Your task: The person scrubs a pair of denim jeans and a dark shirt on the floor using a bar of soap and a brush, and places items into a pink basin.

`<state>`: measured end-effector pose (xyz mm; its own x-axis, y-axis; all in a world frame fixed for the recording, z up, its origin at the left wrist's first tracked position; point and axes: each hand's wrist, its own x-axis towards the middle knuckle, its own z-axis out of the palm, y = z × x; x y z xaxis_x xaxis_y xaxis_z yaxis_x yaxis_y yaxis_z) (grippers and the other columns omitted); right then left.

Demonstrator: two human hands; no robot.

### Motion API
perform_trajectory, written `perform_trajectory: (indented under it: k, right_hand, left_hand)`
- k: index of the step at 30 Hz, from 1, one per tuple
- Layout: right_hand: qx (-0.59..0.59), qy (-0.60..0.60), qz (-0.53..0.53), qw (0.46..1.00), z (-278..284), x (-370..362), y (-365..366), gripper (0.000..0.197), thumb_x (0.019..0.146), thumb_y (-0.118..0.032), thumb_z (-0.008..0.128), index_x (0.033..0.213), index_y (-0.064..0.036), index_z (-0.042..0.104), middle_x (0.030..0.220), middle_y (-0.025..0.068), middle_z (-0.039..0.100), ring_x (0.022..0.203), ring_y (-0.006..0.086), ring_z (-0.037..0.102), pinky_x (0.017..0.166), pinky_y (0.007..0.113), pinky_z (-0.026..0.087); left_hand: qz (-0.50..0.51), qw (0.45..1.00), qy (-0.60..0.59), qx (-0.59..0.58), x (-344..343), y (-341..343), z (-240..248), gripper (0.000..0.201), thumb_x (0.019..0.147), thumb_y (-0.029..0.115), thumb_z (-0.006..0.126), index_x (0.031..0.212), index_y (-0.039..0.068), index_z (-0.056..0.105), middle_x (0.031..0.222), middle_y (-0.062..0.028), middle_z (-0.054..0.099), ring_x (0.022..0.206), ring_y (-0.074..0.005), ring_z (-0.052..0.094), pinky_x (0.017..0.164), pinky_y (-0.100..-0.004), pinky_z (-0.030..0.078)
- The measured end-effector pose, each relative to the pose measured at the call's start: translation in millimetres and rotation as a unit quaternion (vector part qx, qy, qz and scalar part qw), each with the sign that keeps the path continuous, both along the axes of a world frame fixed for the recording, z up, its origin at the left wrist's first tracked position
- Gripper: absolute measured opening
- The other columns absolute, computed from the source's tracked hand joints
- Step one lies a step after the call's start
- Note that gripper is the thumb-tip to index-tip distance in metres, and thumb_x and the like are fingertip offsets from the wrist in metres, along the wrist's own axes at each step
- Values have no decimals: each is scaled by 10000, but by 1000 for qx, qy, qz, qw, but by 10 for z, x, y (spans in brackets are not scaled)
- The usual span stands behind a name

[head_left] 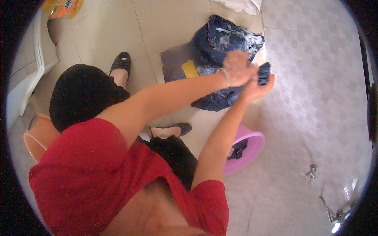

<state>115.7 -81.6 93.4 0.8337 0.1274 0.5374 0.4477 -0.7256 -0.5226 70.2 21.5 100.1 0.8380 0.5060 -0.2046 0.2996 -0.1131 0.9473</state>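
Wet dark blue denim clothing (214, 47) lies spread on the tiled floor, streaked with white suds. My right hand (258, 88) is closed around a folded dark blue cloth (264, 73) and holds it up beside the wall; whether it joins the denim below is hidden. Over the denim, my left hand (237, 65) is right next to the right one, its fingers smeared by motion. On its wrist sits a pale bangle (225, 77). A yellow rectangular block (190, 69) rests on the cloth, left of my hands.
A pink tub (255, 151) with dark cloth inside stands below my right forearm. A peach bucket (34, 141) is at the left. The tiled wall (315, 78) carries a tap (312, 172). White cloth (242, 5) and an orange package (65, 8) lie at the far edge.
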Motion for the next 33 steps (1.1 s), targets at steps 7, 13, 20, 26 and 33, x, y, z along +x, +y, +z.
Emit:
perform_trajectory:
  k: [7, 13, 20, 26, 33]
  right_hand:
    - [200, 272, 92, 937, 39, -755, 633, 562, 642, 47, 561, 1192, -42, 484, 1162, 130, 498, 951, 237, 519, 807, 307, 420]
    - [-28, 223, 202, 953, -10, -1525, 870, 306, 644, -94, 647, 949, -92, 617, 1119, 138, 493, 1035, 323, 478, 896, 373, 377]
    - [-124, 183, -18, 975, -542, -129, 1199, 329, 665, -325, 659, 771, -20, 602, 779, 142, 598, 693, 296, 562, 664, 385, 443]
    - [-54, 192, 72, 977, -655, -795, 1198, 213, 638, -193, 654, 730, -24, 562, 727, 129, 601, 691, 244, 566, 672, 336, 450]
    - [-43, 178, 68, 981, -699, -750, 1189, 174, 628, -104, 643, 741, -12, 548, 765, 119, 571, 734, 258, 559, 709, 343, 449]
  left_hand:
    - [73, 683, -68, -724, -202, 416, -548, 726, 744, 684, 450, 1109, 60, 525, 1065, -106, 583, 982, -352, 531, 855, -386, 439]
    - [150, 608, -177, -759, -328, 623, -862, 238, 828, 336, 592, 967, 146, 556, 772, -29, 589, 799, -235, 597, 653, -400, 508]
    - [185, 622, -26, -760, -278, 361, -1040, 302, 845, 356, 512, 940, 75, 566, 865, -65, 601, 764, -173, 571, 676, -334, 476]
    - [171, 530, -65, -828, -405, 545, -1243, 337, 828, 428, 521, 844, 101, 601, 805, -39, 608, 721, -167, 562, 648, -328, 462]
    - [91, 504, -23, -859, -360, 689, -1407, 284, 824, 336, 551, 918, 71, 594, 844, -64, 616, 781, -170, 578, 710, -313, 475]
